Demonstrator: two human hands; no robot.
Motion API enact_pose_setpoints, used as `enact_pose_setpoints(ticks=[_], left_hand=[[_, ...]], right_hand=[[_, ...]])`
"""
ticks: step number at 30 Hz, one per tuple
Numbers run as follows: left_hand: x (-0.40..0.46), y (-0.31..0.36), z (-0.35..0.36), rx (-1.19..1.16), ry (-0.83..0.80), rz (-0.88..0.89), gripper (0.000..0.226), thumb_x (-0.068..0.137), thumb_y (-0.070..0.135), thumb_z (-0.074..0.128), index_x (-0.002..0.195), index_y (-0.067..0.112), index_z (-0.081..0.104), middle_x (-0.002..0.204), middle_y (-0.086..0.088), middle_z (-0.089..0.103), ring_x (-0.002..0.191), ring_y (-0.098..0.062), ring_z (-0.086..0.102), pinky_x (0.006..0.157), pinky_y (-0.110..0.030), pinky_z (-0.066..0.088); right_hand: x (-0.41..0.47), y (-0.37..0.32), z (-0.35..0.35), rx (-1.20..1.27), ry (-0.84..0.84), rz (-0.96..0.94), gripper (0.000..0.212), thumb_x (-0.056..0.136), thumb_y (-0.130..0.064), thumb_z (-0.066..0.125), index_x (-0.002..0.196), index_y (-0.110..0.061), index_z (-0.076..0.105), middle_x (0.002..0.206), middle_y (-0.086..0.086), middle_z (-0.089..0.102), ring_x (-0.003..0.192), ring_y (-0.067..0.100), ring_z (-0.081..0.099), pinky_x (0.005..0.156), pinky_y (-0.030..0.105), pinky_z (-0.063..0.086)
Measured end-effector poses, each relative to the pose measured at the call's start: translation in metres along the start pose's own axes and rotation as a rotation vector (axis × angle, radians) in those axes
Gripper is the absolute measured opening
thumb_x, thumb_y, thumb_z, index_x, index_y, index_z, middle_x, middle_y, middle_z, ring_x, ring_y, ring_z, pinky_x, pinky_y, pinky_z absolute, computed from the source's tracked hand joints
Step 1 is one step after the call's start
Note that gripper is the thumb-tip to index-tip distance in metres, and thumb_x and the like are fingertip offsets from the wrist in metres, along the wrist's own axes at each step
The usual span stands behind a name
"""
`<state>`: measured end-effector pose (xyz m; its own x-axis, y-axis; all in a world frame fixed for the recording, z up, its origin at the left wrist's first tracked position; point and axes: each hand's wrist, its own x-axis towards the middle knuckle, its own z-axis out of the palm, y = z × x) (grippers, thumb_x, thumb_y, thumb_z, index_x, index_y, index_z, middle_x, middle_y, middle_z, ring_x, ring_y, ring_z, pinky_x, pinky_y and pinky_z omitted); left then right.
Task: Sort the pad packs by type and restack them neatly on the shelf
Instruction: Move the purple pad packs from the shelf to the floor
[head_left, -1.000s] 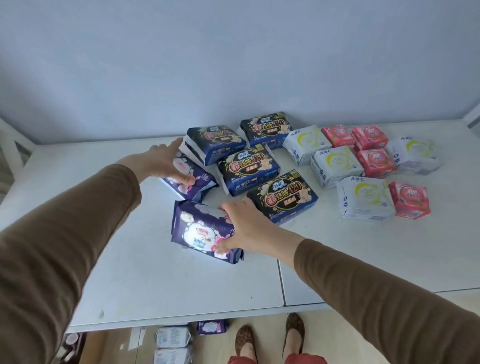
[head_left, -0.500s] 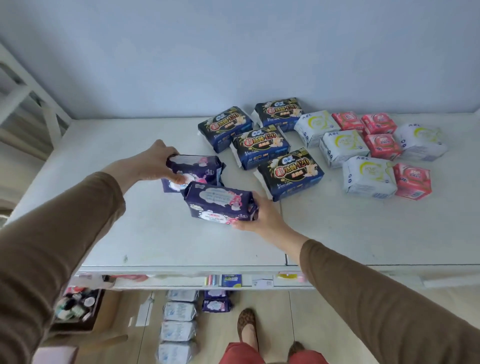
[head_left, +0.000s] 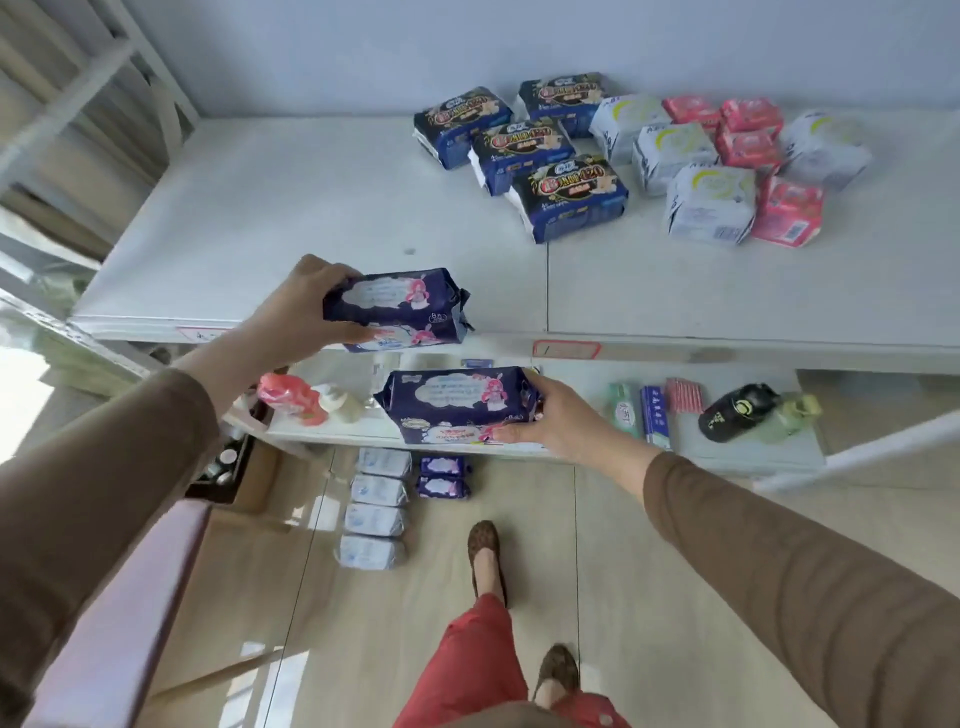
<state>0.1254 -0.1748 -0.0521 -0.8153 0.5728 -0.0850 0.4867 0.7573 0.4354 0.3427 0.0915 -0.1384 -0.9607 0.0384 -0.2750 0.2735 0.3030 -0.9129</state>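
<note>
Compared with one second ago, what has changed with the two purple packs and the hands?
Both purple plastic pad packs left the white shelf top: the left hand lifted one pack, the right hand carried the other down toward the person. The dark blue packs, white packs and pink packs stayed.

Two purple packs are up in the air, flat side up: the upper purple pack (head_left: 397, 306) in the left hand (head_left: 296, 317) over the top shelf (head_left: 311, 208) front edge, the lower purple pack (head_left: 457, 402) in the right hand (head_left: 558, 421) in front of the lower shelf. On the top shelf lie four dark blue packs (head_left: 569, 200), four white packs (head_left: 709, 205) and five pink packs (head_left: 787, 210), loosely clustered at the right.
</note>
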Motion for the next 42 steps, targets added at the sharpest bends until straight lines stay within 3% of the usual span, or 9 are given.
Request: enact_pose_setpoints(ticks=[5, 8, 11, 17, 21, 30, 33, 36, 42], left_hand=[[-0.078, -0.006, 0.032, -0.010, -0.110, -0.007, 0.063, 0.065, 0.050, 0.084, 0.120, 0.038, 0.056, 0.098, 0.013, 0.050, 0.083, -0.007, 0.055, 0.068, -0.021, 0.045], [-0.103, -0.024, 0.061, 0.010, -0.140, -0.002, 0.068, 0.068, 0.047, 0.084, 0.126, 0.030, 0.055, 0.105, 0.008, 0.051, 0.087, -0.013, 0.057, 0.074, -0.025, 0.045], [-0.119, -0.052, 0.089, 0.023, -0.167, -0.010, 0.069, 0.069, 0.046, 0.083, 0.128, 0.025, 0.055, 0.107, 0.004, 0.053, 0.090, -0.019, 0.058, 0.079, -0.035, 0.050], [-0.143, -0.149, 0.156, -0.073, -0.281, -0.067, 0.060, 0.070, 0.035, 0.084, 0.122, 0.020, 0.057, 0.104, 0.004, 0.054, 0.090, -0.019, 0.058, 0.071, -0.025, 0.040], [-0.148, -0.215, 0.220, -0.033, -0.371, -0.069, 0.065, 0.072, 0.034, 0.082, 0.129, 0.019, 0.055, 0.115, 0.002, 0.051, 0.098, -0.021, 0.057, 0.081, -0.031, 0.045], [-0.127, -0.295, 0.417, 0.108, -0.555, -0.019, 0.060, 0.077, 0.033, 0.076, 0.128, 0.014, 0.051, 0.113, -0.005, 0.047, 0.087, -0.027, 0.059, 0.071, -0.034, 0.048], [-0.110, -0.312, 0.483, 0.120, -0.551, 0.001, 0.060, 0.077, 0.028, 0.077, 0.128, 0.013, 0.050, 0.114, -0.006, 0.046, 0.087, -0.029, 0.060, 0.067, -0.032, 0.042], [-0.090, -0.329, 0.543, 0.115, -0.515, 0.028, 0.054, 0.080, 0.022, 0.073, 0.127, 0.010, 0.051, 0.118, -0.011, 0.049, 0.093, -0.033, 0.060, 0.071, -0.035, 0.044], [-0.049, -0.360, 0.641, 0.196, -0.450, 0.095, 0.054, 0.083, 0.022, 0.069, 0.135, 0.017, 0.051, 0.127, -0.008, 0.054, 0.107, -0.031, 0.058, 0.082, -0.041, 0.049]], right_hand=[[-0.057, 0.038, 0.041, -0.082, 0.010, 0.070, 0.056, 0.070, -0.028, 0.089, 0.103, -0.052, 0.050, 0.110, -0.020, 0.056, 0.099, -0.012, 0.054, 0.085, 0.014, 0.040], [-0.074, 0.060, 0.075, -0.111, 0.008, 0.136, 0.065, 0.070, -0.028, 0.090, 0.123, -0.037, 0.052, 0.126, -0.009, 0.059, 0.114, 0.006, 0.057, 0.101, 0.029, 0.044], [-0.083, 0.077, 0.115, -0.139, 0.009, 0.180, 0.078, 0.072, -0.026, 0.088, 0.139, -0.028, 0.047, 0.135, -0.008, 0.057, 0.121, 0.012, 0.056, 0.105, 0.032, 0.044], [-0.080, 0.120, 0.210, -0.118, 0.055, 0.323, 0.059, 0.071, -0.026, 0.087, 0.120, -0.032, 0.054, 0.116, -0.012, 0.067, 0.104, 0.008, 0.066, 0.095, 0.032, 0.051], [-0.064, 0.165, 0.269, -0.141, 0.080, 0.400, 0.052, 0.073, -0.028, 0.084, 0.114, -0.036, 0.054, 0.109, -0.015, 0.059, 0.097, -0.003, 0.060, 0.079, 0.015, 0.044], [-0.012, 0.328, 0.356, -0.217, 0.124, 0.441, 0.047, 0.072, -0.017, 0.075, 0.108, -0.035, 0.050, 0.106, -0.009, 0.056, 0.096, 0.011, 0.053, 0.073, 0.014, 0.038], [0.011, 0.393, 0.373, -0.280, 0.174, 0.453, 0.047, 0.075, -0.016, 0.075, 0.114, -0.028, 0.054, 0.106, -0.008, 0.058, 0.102, 0.017, 0.041, 0.073, 0.022, 0.035], [0.036, 0.456, 0.385, -0.274, 0.208, 0.462, 0.049, 0.075, -0.011, 0.076, 0.120, -0.020, 0.057, 0.111, 0.000, 0.062, 0.100, 0.021, 0.051, 0.074, 0.028, 0.038], [0.082, 0.553, 0.405, -0.223, 0.240, 0.460, 0.048, 0.074, -0.005, 0.073, 0.117, -0.019, 0.056, 0.111, -0.001, 0.062, 0.092, 0.015, 0.058, 0.067, 0.007, 0.037]])
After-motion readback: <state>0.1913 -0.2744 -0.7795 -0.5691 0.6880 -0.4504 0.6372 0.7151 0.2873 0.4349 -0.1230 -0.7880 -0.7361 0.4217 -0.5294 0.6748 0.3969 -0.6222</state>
